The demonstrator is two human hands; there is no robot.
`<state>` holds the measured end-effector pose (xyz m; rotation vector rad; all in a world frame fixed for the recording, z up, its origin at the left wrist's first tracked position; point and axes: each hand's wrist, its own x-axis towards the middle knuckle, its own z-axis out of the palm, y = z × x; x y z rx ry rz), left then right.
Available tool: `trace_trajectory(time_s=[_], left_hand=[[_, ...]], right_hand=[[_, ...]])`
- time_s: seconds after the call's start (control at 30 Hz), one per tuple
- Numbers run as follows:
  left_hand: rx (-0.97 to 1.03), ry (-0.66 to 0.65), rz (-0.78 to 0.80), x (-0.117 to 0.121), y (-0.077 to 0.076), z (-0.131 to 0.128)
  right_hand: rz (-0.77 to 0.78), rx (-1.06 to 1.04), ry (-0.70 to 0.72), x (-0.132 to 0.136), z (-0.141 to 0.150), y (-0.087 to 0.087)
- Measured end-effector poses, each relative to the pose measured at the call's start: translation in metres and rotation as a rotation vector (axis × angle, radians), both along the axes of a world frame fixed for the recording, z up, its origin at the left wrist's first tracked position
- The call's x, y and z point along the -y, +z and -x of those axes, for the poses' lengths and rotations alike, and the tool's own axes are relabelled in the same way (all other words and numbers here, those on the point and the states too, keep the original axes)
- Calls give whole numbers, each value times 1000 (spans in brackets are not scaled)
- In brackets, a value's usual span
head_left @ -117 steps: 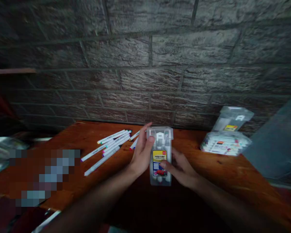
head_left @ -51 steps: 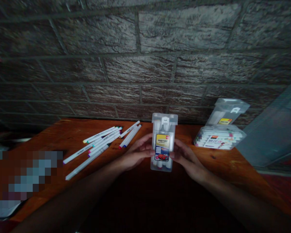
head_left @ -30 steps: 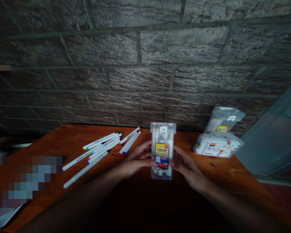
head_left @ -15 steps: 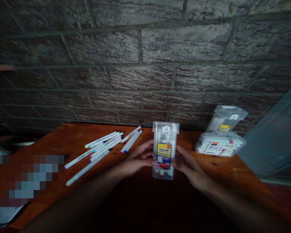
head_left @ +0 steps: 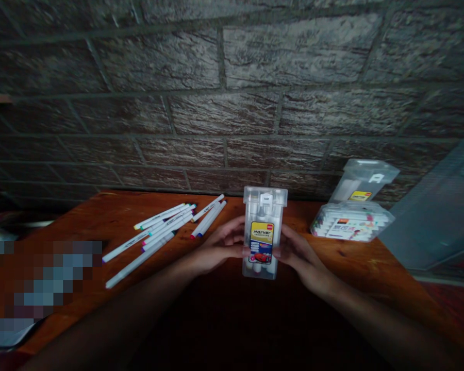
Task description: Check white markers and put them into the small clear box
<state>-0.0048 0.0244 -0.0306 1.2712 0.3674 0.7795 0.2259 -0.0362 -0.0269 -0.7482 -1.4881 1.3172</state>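
Observation:
Between my two hands stands a clear plastic marker case (head_left: pixel 261 242), upright, its lid on and a yellow and blue label facing me. White markers show through its wall. My left hand (head_left: pixel 222 247) grips the case's left side, with the thumb at the front edge. From the right side my right hand (head_left: pixel 299 251) grips the same case; some of its fingers are hidden behind it. To the left, several loose white markers (head_left: pixel 166 226) with coloured ends lie in a spread pile on the wooden table (head_left: pixel 216 283).
At the right rear, a second clear marker case (head_left: pixel 355 180) stands behind a flat clear box of white packets (head_left: pixel 351 224). A grey stone-block wall (head_left: pixel 247 113) rises behind the table. A translucent panel (head_left: pixel 441 206) stands at the right edge; a blurred-out patch covers the lower left.
The whole scene has shifted slightly upward in view as the camera tilted. Both hands keep their hold on the marker case, and the loose markers lie as before.

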Motion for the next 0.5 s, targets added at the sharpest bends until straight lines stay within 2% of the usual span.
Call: trace_trajectory(time_s=[0.3, 0.5], left_hand=[[52, 18, 36, -2, -4, -1], [73, -18, 41, -2, -4, -4]], right_hand=[[-29, 23, 1, -3, -2, -4], [-14, 17, -21, -3, -3, -4]])
